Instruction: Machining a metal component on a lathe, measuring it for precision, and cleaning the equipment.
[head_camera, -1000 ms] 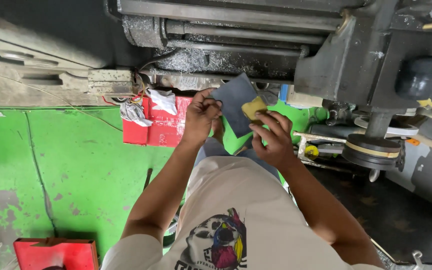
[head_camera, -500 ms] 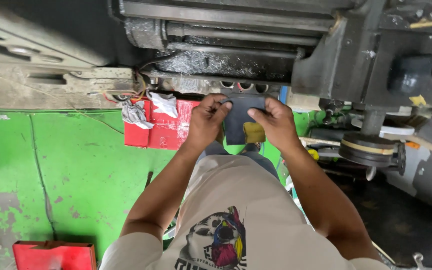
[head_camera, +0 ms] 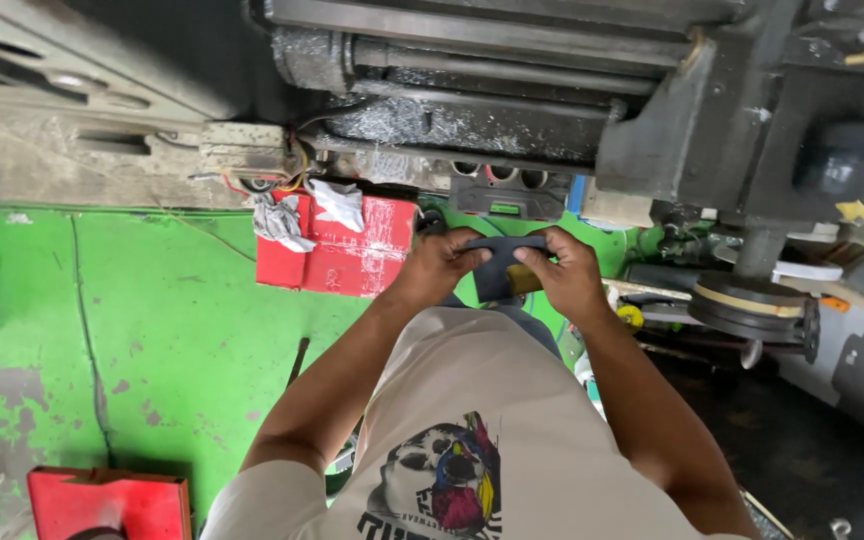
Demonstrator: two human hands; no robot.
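— Any containers near the hands?

— One red box [head_camera: 337, 250] on the green floor [head_camera: 132, 330], just beyond the left hand's fingers [head_camera: 472, 252]. Two crumpled pale rags [head_camera: 307, 215] lie on its top; whether anything is inside, I cannot tell. A second red box [head_camera: 107, 505] sits well behind the fingers, at the person's left; its contents are hidden too.

— And the hands?

— The left hand [head_camera: 442, 265] and the right hand [head_camera: 564, 272] both grip a dark flat sheet [head_camera: 500, 270], fingers closed on its opposite edges. A small yellow-brown block [head_camera: 524, 280] shows against the sheet under the right fingers. The sheet is held in the air in front of the beige shirt [head_camera: 472, 430], with the dark machine [head_camera: 512, 110] beyond the fingers.

— What differs from a second ago?

— Then the sheet was tilted, raised on one corner, held mainly by the right hand. Now it lies level between both hands, and the hands are closer together.
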